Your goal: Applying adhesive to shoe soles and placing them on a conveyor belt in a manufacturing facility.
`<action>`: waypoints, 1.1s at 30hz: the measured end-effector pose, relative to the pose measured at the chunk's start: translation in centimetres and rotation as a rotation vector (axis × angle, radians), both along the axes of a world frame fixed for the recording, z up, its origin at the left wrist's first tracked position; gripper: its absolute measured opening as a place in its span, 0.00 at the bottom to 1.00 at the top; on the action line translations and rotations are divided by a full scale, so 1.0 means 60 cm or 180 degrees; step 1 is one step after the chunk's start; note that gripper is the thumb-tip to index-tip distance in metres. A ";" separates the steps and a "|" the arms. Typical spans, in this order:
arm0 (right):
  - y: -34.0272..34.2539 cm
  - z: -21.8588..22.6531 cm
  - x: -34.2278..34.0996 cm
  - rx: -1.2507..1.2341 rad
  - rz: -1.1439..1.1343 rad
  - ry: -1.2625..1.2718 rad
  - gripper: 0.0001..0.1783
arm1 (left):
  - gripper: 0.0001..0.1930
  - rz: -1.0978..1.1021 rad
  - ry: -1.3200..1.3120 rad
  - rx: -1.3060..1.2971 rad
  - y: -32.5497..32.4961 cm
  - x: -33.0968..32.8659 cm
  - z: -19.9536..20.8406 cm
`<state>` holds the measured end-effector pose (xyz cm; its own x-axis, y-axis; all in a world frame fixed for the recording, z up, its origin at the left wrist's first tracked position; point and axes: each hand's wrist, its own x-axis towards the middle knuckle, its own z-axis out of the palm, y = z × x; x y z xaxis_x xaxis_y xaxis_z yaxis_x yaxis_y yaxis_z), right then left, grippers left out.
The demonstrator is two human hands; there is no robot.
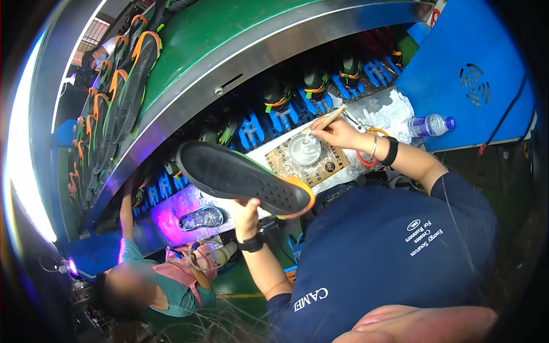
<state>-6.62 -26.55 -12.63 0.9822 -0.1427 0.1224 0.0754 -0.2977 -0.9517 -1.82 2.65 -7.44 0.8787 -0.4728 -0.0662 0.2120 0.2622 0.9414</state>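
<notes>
A black shoe sole [229, 172] with an orange heel edge and a green rim is held in my left hand [247, 217], which grips its near side. The sole is tilted, its dark, hole-dotted face showing. My right hand [337, 136] pinches a pale-handled brush [331, 118] over a clear bowl [298, 159] of whitish liquid. The brush's lower end is at the bowl's rim; whether it touches the liquid, I cannot tell. Under the bowl lies a printed piece of cardboard [337, 162].
Shoes on blue racks [251, 132] line the conveyor beyond the bench. Several soles [136, 86] stand on the green upper shelf [229, 20]. A water bottle [430, 126] lies right of my right arm. At lower left, a co-worker [171, 283] reaches toward the line near a clear sole-shaped tray [201, 218].
</notes>
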 end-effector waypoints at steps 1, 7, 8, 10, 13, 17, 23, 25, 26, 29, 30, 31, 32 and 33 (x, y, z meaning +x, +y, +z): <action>-0.001 0.025 0.000 0.0382 -0.0001 -0.0144 0.07 | 0.36 0.0190 -0.0336 0.0115 -0.009 0.013 0.016; -0.006 0.156 -0.037 0.0887 0.0482 -0.0668 0.05 | 0.28 -0.0354 -0.1327 0.0295 -0.061 0.063 0.119; -0.004 0.166 -0.042 0.0720 0.0523 -0.0723 0.05 | 0.28 -0.0496 -0.1402 0.0317 -0.070 0.064 0.133; -0.003 0.178 -0.045 0.0625 0.0696 -0.0574 0.06 | 0.27 -0.0519 -0.1350 0.0299 -0.087 0.061 0.155; -0.007 0.183 -0.039 0.0386 0.0601 -0.0804 0.05 | 0.27 -0.0669 -0.1329 0.0228 -0.109 0.054 0.178; -0.008 0.186 -0.027 0.0461 0.0586 -0.1299 0.05 | 0.27 -0.0760 -0.1333 0.0186 -0.123 0.046 0.188; -0.012 0.186 -0.039 0.0191 0.0548 -0.1194 0.04 | 0.25 -0.0508 -0.1791 0.0448 -0.114 0.049 0.199; -0.012 0.184 -0.050 0.0210 0.0531 -0.1165 0.03 | 0.25 -0.0414 -0.1986 0.0633 -0.113 0.045 0.203; -0.011 0.183 -0.056 0.0250 0.0524 -0.1123 0.03 | 0.24 -0.0352 -0.2210 0.0704 -0.114 0.043 0.206; -0.003 0.182 -0.065 0.0342 0.0516 -0.1187 0.03 | 0.23 -0.0199 -0.2345 0.0662 -0.120 0.028 0.210; -0.001 0.183 -0.068 0.0393 0.0540 -0.1127 0.03 | 0.23 -0.0200 -0.2348 0.0663 -0.122 0.023 0.211; 0.003 0.184 -0.071 0.0478 0.0523 -0.1160 0.03 | 0.23 -0.0186 -0.2383 0.0680 -0.124 0.020 0.211; 0.006 0.185 -0.074 0.0445 0.0521 -0.1163 0.03 | 0.23 -0.0155 -0.2407 0.0695 -0.125 0.018 0.212; 0.007 0.185 -0.076 0.0559 0.0497 -0.1242 0.03 | 0.23 -0.0174 -0.2424 0.0696 -0.127 0.017 0.211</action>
